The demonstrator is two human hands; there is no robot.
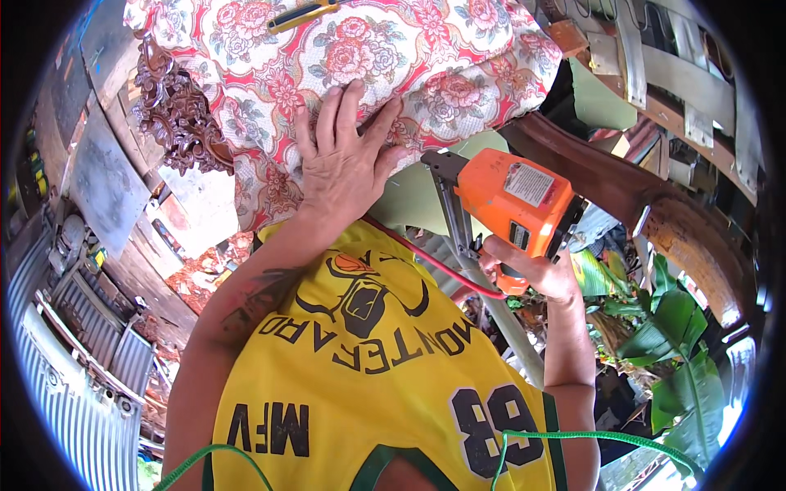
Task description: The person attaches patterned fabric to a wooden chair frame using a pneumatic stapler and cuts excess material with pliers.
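My left hand (pixel 342 159) lies with fingers spread on a cushioned surface covered in floral fabric (pixel 458 90), white with red and pink roses. It presses close to the fabric's near edge. My right hand (pixel 536 274) is wrapped around the handle of an orange staple gun (pixel 495 180). The gun's dark nose points left, beside the fabric's lower right edge; whether it touches cannot be told. A red hose (pixel 438 266) runs from near the gun's handle toward my body. On top of the fabric, at the far edge, rests a yellow-and-black handled tool (pixel 303 15).
Dark carved wood (pixel 176 110) sticks out left of the fabric. A curved brown wooden piece (pixel 589 168) extends at right, below slatted wood with metal straps (pixel 696 78). Green leaves (pixel 679 335) grow at lower right. Corrugated metal sheets (pixel 74 401) stand at lower left.
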